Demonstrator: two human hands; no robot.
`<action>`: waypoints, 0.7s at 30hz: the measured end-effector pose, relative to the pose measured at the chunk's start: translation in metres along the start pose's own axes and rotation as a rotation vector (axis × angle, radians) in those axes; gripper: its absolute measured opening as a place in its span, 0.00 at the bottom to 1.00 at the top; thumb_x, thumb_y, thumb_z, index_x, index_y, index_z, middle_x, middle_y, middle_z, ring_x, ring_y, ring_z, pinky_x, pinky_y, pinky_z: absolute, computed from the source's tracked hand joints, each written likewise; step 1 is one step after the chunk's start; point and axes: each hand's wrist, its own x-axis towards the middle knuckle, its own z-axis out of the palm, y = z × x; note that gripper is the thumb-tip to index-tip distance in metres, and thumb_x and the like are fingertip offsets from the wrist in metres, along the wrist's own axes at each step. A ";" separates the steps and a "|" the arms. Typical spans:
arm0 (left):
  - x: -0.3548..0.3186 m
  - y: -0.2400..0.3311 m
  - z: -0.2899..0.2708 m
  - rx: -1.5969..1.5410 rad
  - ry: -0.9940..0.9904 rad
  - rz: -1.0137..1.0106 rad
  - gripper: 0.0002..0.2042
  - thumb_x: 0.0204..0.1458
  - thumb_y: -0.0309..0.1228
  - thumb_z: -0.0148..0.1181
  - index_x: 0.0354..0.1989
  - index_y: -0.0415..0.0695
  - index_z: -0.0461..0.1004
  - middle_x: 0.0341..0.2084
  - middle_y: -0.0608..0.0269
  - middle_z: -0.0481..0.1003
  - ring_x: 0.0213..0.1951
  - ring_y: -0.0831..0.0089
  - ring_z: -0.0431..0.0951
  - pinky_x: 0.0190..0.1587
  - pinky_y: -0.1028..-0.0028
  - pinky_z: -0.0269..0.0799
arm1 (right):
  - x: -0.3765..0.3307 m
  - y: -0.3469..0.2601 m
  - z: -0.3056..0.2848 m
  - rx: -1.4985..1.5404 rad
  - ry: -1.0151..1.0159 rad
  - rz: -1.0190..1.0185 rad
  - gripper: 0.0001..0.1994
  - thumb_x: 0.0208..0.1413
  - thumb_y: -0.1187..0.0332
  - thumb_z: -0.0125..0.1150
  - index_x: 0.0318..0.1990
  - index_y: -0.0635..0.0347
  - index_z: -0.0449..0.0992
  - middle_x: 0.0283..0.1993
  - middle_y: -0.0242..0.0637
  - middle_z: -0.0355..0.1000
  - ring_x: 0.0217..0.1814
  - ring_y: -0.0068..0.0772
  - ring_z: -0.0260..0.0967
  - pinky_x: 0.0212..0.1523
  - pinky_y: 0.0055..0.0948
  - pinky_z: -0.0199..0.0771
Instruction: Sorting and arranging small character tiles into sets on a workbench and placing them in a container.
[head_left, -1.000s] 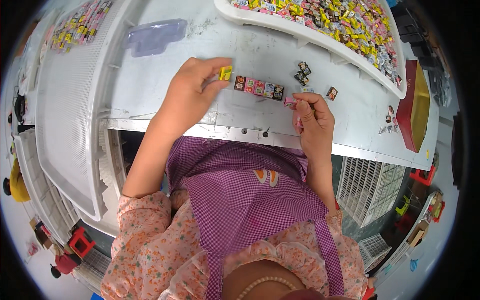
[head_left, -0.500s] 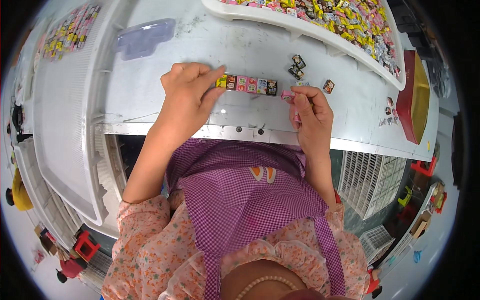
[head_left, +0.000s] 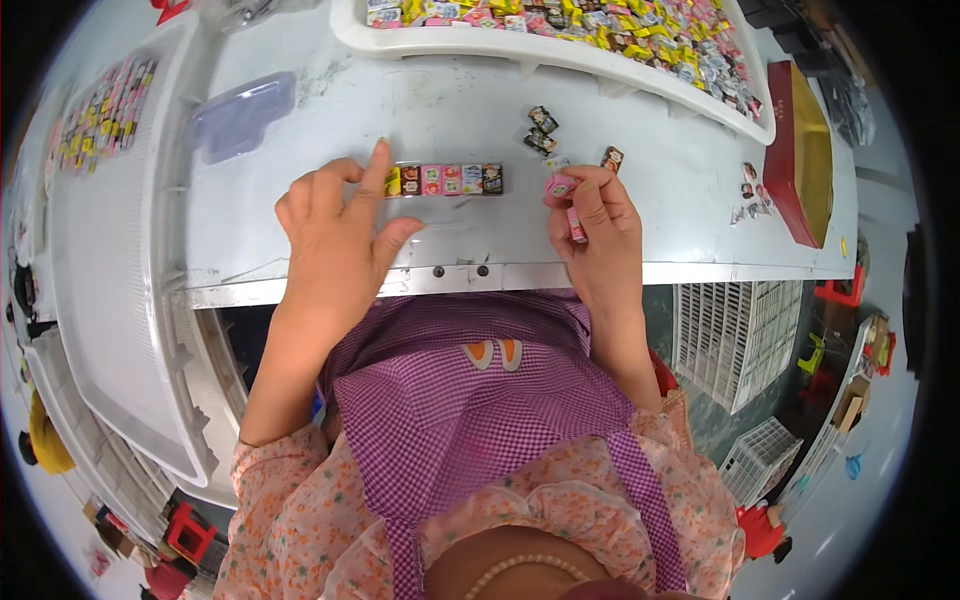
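A short row of small wrapped candies, yellow, brown, pink, green and dark, lies on the white worktable. My left hand rests just left of the row, its forefinger tip touching the yellow end piece, fingers spread and holding nothing. My right hand sits to the right of the row, pinching a pink wrapped candy between thumb and fingers, with a second pink piece tucked lower in the palm. A few loose dark candies lie just beyond the right hand.
A long white tray heaped with mixed wrapped candies runs along the far side. A clear plastic lid lies far left. A red and gold box stands at the right. White slotted trays curve along the left.
The left hand set the yellow candy down at the row's left end and let go; its forefinger now presses the end. The right hand stayed in place holding the pink candy.
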 end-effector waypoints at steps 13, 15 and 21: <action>0.034 0.021 -0.005 -1.081 -0.038 -0.082 0.17 0.51 0.23 0.58 0.51 0.41 0.69 0.38 0.63 0.72 0.35 0.78 0.71 0.40 0.79 0.67 | 0.001 -0.011 0.007 0.290 0.020 0.088 0.13 0.62 0.58 0.47 0.44 0.58 0.67 0.32 0.31 0.66 0.23 0.16 0.56 0.22 0.15 0.55; 0.039 0.015 -0.019 -1.137 0.037 -0.280 0.17 0.53 0.24 0.57 0.52 0.41 0.68 0.38 0.66 0.71 0.36 0.81 0.70 0.39 0.82 0.67 | 0.005 -0.018 -0.005 0.351 0.005 0.065 0.13 0.62 0.59 0.48 0.43 0.60 0.67 0.32 0.30 0.66 0.23 0.17 0.55 0.23 0.15 0.54; 0.039 0.020 -0.021 -1.196 -0.136 -0.190 0.18 0.55 0.23 0.52 0.55 0.39 0.66 0.43 0.58 0.72 0.37 0.76 0.74 0.40 0.78 0.71 | 0.006 -0.019 -0.007 0.067 -0.017 -0.011 0.08 0.62 0.65 0.49 0.41 0.59 0.69 0.28 0.30 0.67 0.22 0.14 0.53 0.19 0.14 0.50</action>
